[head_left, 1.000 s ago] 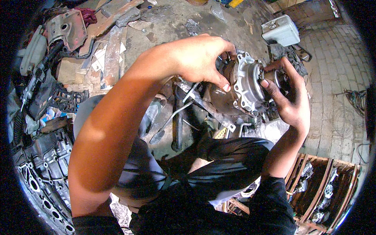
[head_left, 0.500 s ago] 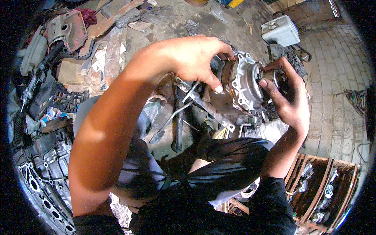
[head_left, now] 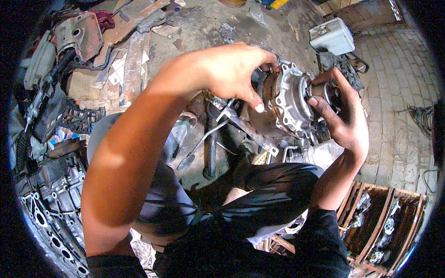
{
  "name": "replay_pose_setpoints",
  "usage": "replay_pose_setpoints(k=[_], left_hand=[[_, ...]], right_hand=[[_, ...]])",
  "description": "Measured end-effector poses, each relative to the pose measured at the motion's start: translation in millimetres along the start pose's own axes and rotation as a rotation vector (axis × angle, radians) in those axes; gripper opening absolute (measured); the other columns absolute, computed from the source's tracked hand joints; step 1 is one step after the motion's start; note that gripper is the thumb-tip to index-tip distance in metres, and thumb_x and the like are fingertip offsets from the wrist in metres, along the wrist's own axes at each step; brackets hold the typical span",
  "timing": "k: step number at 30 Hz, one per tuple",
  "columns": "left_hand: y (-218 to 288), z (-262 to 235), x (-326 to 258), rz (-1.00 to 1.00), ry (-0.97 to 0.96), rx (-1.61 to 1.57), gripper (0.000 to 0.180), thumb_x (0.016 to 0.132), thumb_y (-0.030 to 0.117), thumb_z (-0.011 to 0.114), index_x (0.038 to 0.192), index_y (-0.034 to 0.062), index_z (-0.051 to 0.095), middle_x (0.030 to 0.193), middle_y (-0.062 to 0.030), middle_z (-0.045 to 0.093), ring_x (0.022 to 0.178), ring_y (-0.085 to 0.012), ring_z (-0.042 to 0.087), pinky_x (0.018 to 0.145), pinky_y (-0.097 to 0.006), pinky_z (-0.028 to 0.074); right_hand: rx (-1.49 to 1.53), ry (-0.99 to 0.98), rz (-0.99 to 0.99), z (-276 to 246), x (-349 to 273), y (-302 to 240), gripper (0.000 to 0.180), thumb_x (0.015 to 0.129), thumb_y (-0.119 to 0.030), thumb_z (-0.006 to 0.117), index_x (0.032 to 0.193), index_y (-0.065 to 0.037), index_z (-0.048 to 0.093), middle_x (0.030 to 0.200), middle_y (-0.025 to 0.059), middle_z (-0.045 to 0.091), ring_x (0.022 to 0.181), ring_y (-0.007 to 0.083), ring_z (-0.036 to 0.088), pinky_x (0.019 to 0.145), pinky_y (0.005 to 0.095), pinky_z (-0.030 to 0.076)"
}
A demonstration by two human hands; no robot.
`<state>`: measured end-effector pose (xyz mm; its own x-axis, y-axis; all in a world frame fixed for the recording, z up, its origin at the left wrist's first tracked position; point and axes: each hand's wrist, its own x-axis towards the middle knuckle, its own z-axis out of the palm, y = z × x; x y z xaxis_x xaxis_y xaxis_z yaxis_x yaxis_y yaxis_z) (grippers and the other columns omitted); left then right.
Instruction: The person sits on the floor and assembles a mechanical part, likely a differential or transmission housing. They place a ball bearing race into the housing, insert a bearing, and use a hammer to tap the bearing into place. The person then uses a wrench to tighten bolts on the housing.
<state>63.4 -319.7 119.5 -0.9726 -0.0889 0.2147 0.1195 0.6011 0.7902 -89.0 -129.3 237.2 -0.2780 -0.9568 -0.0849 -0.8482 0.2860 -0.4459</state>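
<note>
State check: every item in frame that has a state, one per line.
left hand: gripping the dark rusty end of the assembly, thumb underneath
right hand: gripping the hub end
metal housing assembly: held up between both hands, axis roughly level
grey box: on the ground, closed
wooden crate: open, holding metal parts
long-handled tool: lying on the floor

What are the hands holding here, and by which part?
Both hold one round metal housing: the left hand grips its dark rear rim, and the right hand grips the hub at its front end.
</note>
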Motion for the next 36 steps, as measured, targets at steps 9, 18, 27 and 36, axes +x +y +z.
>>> replay_pose_setpoints(k=[9, 18, 27, 36], left_hand=[[11.6, 2.0, 1.5, -0.112, 0.045, -0.111, 0.079, 0.079, 0.053, 0.078, 0.129, -0.0040, 0.057, 0.104, -0.0221, 0.069, 0.087, -0.0283, 0.070, 0.077, -0.040, 0.056], [10.0, 6.8, 2.0, -0.066, 0.080, -0.050, 0.082, 0.078, 0.052, 0.079, 0.132, -0.0037, 0.055, 0.095, -0.0218, 0.070, 0.080, -0.0260, 0.070, 0.071, -0.037, 0.056], [17.3, 6.6, 2.1, -0.181, 0.042, -0.122, 0.084, 0.079, 0.048, 0.080, 0.136, -0.0052, 0.048, 0.104, -0.0205, 0.068, 0.084, -0.0232, 0.069, 0.074, -0.036, 0.056], [23.0, 4.9, 7.7, -0.082, 0.039, 0.028, 0.080, 0.085, 0.052, 0.073, 0.141, 0.0027, 0.045, 0.132, -0.0237, 0.057, 0.121, -0.0333, 0.058, 0.100, -0.041, 0.047]], right_hand=[[-0.007, 0.053, -0.053, 2.6, -1.4, 6.4, 0.028, 0.087, -0.014, 0.072, 0.105, 0.000, 0.055, 0.085, 0.0026, 0.055, 0.077, 0.0086, 0.048, 0.071, 0.0244, 0.040], [-0.051, -0.030, -0.136, -4.8, 2.3, 8.5, 0.028, 0.086, -0.013, 0.071, 0.106, 0.001, 0.055, 0.086, 0.0040, 0.056, 0.080, 0.0104, 0.050, 0.073, 0.0262, 0.042], [0.006, -0.015, -0.052, -3.8, 0.3, 2.5, 0.031, 0.086, -0.013, 0.074, 0.106, 0.002, 0.056, 0.093, 0.0076, 0.061, 0.084, 0.0121, 0.055, 0.077, 0.0270, 0.044], [0.335, 0.241, -0.212, 3.1, -2.9, 43.5, 0.092, 0.095, -0.078, 0.018, 0.129, 0.000, 0.055, 0.099, 0.0036, 0.052, 0.095, 0.0136, 0.049, 0.088, 0.0288, 0.038]])
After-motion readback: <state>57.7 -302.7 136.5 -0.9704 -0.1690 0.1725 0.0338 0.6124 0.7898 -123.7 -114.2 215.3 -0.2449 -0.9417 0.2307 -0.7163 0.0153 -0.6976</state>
